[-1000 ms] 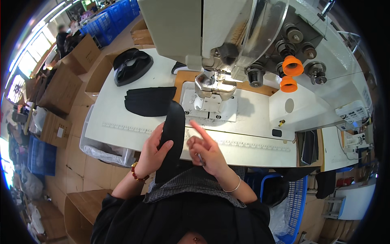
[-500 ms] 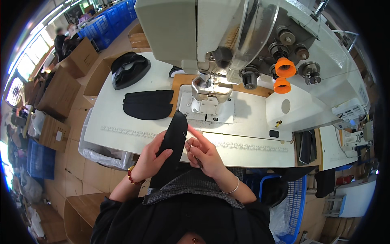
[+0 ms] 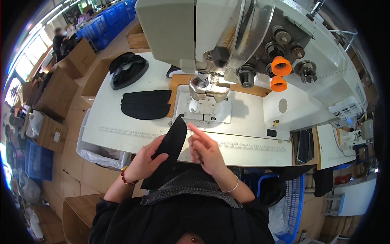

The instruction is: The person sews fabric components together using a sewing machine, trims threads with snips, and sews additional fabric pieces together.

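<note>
My left hand (image 3: 148,162) pinches the black cloth (image 3: 170,142) over the table's (image 3: 260,158) near edge; my right hand (image 3: 207,152) is half curled, forefinger out, contents unclear. I'd favour a light pinch, so the edge lies smooth.

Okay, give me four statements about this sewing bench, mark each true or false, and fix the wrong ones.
1. The left hand holds a flat, curved black piece. True.
2. Both hands are closed fists. False: the right hand extends its index finger.
3. Stacked black half-oval pieces lie on the flat white table. True.
4. Nothing orange is visible. False: orange plastic-looking cone-shaped parts sit on the whitish sewing machine.
</note>
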### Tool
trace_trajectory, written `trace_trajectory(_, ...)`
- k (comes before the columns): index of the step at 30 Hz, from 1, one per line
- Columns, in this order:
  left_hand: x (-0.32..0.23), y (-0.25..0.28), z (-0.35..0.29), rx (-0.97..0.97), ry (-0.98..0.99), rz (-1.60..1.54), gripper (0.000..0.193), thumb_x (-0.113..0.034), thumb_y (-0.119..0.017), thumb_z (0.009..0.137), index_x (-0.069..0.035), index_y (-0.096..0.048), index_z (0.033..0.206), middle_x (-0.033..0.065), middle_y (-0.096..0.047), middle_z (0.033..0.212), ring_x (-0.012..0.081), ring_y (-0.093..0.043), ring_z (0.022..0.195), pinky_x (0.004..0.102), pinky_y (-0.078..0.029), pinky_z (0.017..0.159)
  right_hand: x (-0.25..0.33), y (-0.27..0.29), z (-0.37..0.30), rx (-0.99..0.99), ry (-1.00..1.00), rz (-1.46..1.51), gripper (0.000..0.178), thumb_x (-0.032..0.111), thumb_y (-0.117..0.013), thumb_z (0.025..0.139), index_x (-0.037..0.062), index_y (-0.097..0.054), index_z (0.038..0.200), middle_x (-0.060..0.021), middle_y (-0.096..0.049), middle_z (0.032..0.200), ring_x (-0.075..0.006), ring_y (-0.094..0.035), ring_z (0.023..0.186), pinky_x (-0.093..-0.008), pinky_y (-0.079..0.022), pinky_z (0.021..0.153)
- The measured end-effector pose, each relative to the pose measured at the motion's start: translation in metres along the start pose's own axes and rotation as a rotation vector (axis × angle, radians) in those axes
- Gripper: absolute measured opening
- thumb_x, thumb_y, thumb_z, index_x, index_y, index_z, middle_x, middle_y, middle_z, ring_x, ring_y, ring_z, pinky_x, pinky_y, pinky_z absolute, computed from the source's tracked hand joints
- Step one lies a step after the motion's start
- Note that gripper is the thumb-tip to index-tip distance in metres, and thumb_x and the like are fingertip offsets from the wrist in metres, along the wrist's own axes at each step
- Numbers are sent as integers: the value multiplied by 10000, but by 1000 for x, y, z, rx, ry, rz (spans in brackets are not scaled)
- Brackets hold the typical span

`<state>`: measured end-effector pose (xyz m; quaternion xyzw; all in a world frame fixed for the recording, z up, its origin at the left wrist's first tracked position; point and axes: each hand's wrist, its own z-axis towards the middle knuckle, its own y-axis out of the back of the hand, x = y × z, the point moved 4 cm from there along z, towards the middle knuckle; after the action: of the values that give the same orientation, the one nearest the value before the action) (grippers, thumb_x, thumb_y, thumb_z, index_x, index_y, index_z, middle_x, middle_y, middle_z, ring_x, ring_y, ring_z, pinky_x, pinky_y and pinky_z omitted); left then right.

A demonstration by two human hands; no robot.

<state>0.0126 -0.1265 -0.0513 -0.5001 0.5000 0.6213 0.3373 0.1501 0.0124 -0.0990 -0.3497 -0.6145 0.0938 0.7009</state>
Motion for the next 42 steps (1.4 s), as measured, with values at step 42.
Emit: trace_trajectory(42, -5, 17, -3, 382, -94, 302, 597, -38, -625, 867, -15, -419, 1426, 221, -579, 1292, 431, -583, 1095, 417, -496, 915, 7, 10, -16, -102, -70, -193, 480, 6, -495, 979, 66, -459, 1454, 8, -478, 935, -39, -418, 614, -180, -377, 505)
